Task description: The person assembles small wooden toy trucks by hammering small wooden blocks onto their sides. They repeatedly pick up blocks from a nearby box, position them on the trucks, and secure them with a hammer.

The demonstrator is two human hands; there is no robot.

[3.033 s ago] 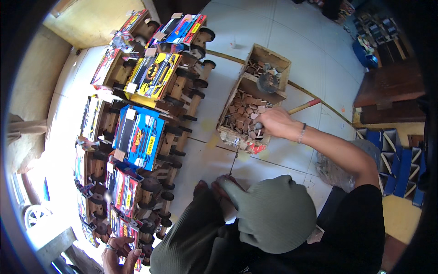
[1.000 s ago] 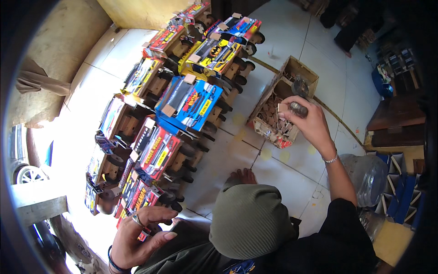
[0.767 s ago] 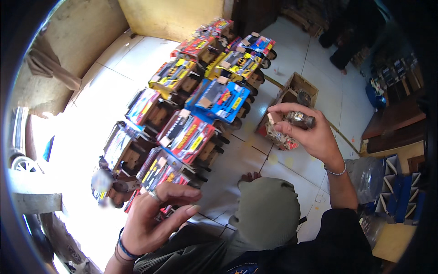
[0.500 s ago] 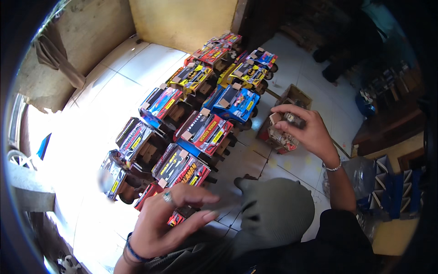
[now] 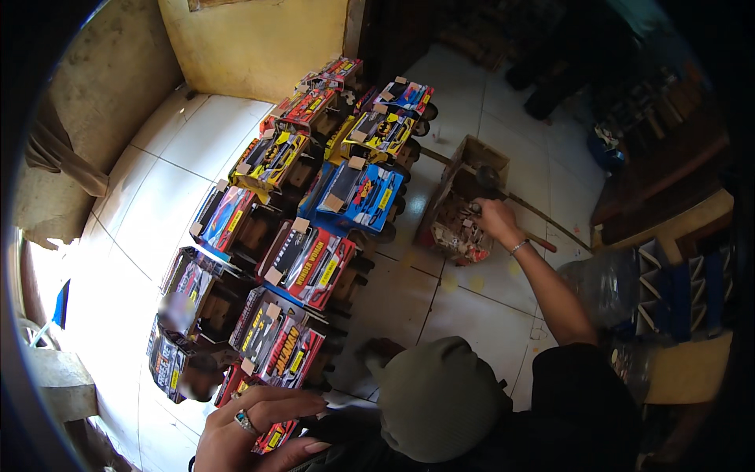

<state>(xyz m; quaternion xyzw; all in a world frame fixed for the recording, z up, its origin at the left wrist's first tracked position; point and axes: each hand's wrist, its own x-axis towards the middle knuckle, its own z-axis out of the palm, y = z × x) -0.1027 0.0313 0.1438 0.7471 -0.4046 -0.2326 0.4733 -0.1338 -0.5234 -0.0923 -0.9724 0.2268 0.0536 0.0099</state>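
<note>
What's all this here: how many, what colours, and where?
Boxy printed toy trucks: about twelve, multicoloured, two rows, centre left
Two-compartment wooden box: one, brown, right of trucks
Small square wood pieces: many, tan, in box, on trucks
Round dish: one, grey, in box
Wooden-handled hammer: one, red-ended, at box
Clear plastic bagging: count unclear, right
Cream-edged boxes: several, blue, far right
Ribbed fabric: one, olive, bottom centre
Bystander: one, dark clothing, upper right
Left hand: one, ringed, lower left
Right hand: one, gripping hammer, at box
</note>
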